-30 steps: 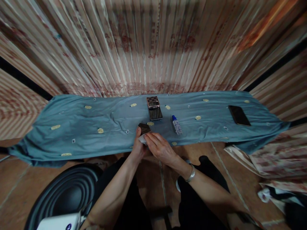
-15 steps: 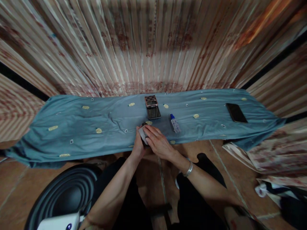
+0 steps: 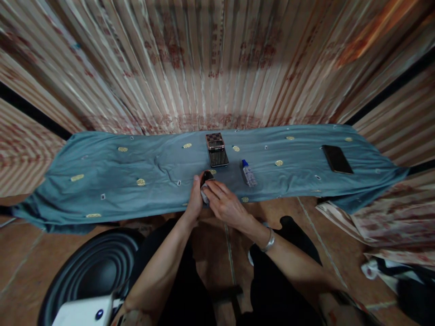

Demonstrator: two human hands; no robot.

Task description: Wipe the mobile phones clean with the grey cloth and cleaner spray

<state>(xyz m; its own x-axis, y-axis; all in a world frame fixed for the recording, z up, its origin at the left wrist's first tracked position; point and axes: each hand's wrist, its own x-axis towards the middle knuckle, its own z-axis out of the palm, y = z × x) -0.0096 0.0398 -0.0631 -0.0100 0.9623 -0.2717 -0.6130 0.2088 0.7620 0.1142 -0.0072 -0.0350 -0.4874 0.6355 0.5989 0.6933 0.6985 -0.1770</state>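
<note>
My left hand (image 3: 195, 199) is closed round a small dark glossy device (image 3: 206, 176), which looks like a phone, at the front edge of the cloth-covered table. A pale grey wiping cloth (image 3: 205, 194) lies against the device, pressed there by the bent fingers of my right hand (image 3: 224, 203). The device's lower part is hidden under the cloth and my fingers. Just beyond my hands rest a glossy black device (image 3: 218, 157) and, touching its far end, a checkered brown piece (image 3: 214, 140). A clear bottle with a blue cap (image 3: 249, 174) lies to the right.
The table wears a teal cover (image 3: 163, 163) with yellow prints. A dark flat phone or tablet (image 3: 337, 159) lies near its right end. Pleated curtains (image 3: 190, 68) hang behind. Below left are a black ringed stool (image 3: 102, 271) and a white box (image 3: 84, 312).
My right hand has drawn the grey cloth down towards me, so the upper part of the dark device now shows. My left hand keeps its hold.
</note>
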